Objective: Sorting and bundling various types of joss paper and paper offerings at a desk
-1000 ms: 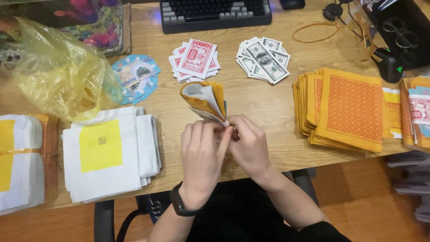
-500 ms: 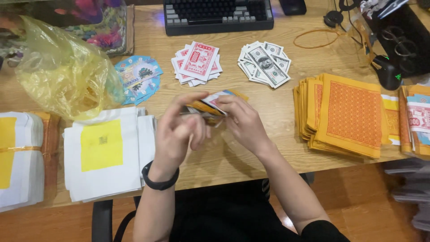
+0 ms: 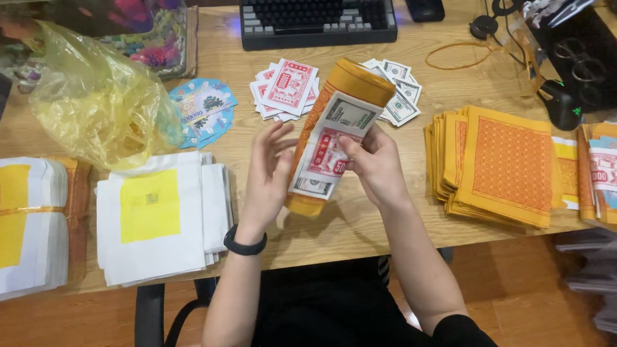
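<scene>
**Paper roll held over the desk**

Nearest, the left hand (image 3: pixel 267 177) rests open-fingered against the orange-edged roll of printed paper notes (image 3: pixel 334 135); the right hand (image 3: pixel 376 164) grips it. Left of the roll lies a white-and-yellow paper stack (image 3: pixel 157 218); beyond it, red-printed cards (image 3: pixel 286 90).

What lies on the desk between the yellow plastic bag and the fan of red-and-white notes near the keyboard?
In the head view, a small pile of round blue paper pieces lies between the yellow plastic bag and the red-and-white notes.
</scene>
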